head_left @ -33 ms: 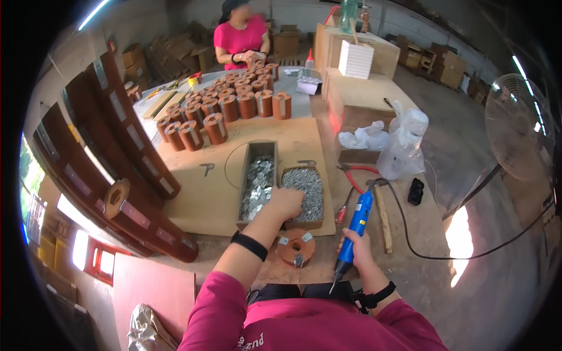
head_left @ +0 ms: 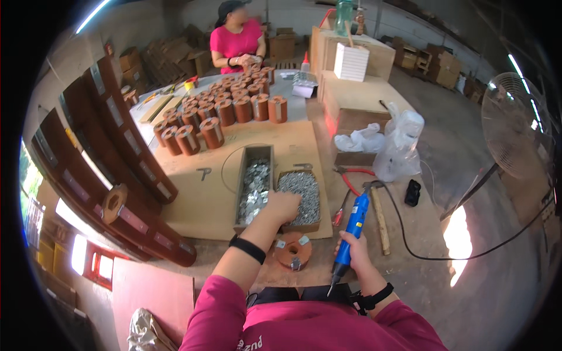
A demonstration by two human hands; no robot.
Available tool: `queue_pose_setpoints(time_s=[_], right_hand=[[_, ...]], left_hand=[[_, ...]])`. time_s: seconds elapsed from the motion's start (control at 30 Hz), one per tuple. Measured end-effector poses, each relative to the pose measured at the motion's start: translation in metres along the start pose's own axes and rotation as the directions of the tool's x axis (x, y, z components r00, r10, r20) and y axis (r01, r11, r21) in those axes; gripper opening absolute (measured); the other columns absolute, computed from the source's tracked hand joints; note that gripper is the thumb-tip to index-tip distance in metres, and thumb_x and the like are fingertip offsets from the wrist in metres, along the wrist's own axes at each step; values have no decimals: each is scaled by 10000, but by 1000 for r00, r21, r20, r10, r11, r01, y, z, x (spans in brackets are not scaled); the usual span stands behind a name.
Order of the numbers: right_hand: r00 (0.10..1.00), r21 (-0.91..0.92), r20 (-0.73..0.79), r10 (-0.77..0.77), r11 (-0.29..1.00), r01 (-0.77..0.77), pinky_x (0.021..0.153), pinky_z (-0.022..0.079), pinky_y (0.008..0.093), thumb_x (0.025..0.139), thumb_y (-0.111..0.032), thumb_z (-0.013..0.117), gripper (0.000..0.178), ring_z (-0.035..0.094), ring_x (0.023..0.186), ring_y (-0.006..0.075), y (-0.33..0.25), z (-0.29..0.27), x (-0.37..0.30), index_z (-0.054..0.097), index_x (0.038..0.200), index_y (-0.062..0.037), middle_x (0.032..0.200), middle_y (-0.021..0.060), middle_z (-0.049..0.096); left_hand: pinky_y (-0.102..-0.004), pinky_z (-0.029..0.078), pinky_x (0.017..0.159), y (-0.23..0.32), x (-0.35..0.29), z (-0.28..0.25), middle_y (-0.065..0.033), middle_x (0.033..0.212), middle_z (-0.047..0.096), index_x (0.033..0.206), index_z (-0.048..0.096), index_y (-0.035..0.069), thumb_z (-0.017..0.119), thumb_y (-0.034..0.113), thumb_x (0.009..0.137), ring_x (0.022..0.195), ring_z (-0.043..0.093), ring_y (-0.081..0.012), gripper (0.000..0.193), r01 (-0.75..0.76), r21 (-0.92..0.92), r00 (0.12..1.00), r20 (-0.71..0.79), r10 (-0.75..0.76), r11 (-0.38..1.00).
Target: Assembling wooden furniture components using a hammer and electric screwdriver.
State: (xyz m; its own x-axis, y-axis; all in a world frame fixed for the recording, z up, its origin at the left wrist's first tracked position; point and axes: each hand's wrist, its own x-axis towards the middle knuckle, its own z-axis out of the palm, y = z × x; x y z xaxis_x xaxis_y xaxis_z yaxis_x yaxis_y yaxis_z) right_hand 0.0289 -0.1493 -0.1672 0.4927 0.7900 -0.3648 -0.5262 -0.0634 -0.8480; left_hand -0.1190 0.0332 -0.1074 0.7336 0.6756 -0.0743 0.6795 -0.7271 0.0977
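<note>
My left hand (head_left: 283, 207) reaches into a small cardboard box (head_left: 303, 227) of silvery screws (head_left: 304, 190), its fingers bent down and closed; what they pinch, if anything, is hidden. Beside it on the left, a long narrow box (head_left: 240, 196) holds flat metal pieces (head_left: 255, 181). My right hand (head_left: 357, 250) is wrapped round a blue electric screwdriver (head_left: 358, 213), tilted with its bit pointing down toward me. Between my forearms a short reddish-brown cylinder (head_left: 281, 255) stands on end, its central hole up, with small metal plates on its top.
Long brown tubes (head_left: 140, 217) lean at the left. Several short brown cylinders (head_left: 211, 133) stand farther back, where a person in pink (head_left: 237, 40) works. Red-handled pliers (head_left: 358, 172), a wooden stick (head_left: 380, 225), a plastic bag (head_left: 400, 149) and a black cable (head_left: 404, 234) lie at the right.
The whole view has shifted slightly. My left hand stays at the screws and my right hand keeps the screwdriver; the person across has turned their head a little.
</note>
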Motion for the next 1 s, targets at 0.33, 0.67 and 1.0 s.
queue_pose_setpoints(time_s=[0.33, 0.67, 1.0], right_hand=[[999, -57, -39, -17, 998, 15, 441, 494, 340, 720, -123, 667, 351, 556, 477, 201, -4, 2, -1, 422, 962, -53, 650, 92, 531], [941, -61, 179, -287, 951, 302, 486, 475, 293, 740, -81, 661, 376, 566, 530, 162, -70, 41, -35, 441, 1043, -44, 703, 66, 547], [505, 487, 228, -832, 547, 681, 625, 486, 372, 774, 12, 541, 514, 575, 662, 215, -135, 73, -96, 273, 1209, -38, 772, 138, 554]], left_hand=[[-440, 358, 759, 3, 2, -2, -51, 841, 643, 844, 616, 148, 612, 246, 740, 875, 596, -248, 143, -5, -77, 999, 52, 9, 997], [-366, 480, 642, 6, -29, -33, -117, 750, 636, 782, 645, 73, 636, 218, 715, 723, 612, -292, 160, -85, -264, 958, -286, 7, 961], [-241, 462, 569, 49, -126, -69, -70, 732, 619, 786, 625, -17, 689, 33, 705, 640, 577, -114, 114, -324, -826, 946, -296, 133, 462]])
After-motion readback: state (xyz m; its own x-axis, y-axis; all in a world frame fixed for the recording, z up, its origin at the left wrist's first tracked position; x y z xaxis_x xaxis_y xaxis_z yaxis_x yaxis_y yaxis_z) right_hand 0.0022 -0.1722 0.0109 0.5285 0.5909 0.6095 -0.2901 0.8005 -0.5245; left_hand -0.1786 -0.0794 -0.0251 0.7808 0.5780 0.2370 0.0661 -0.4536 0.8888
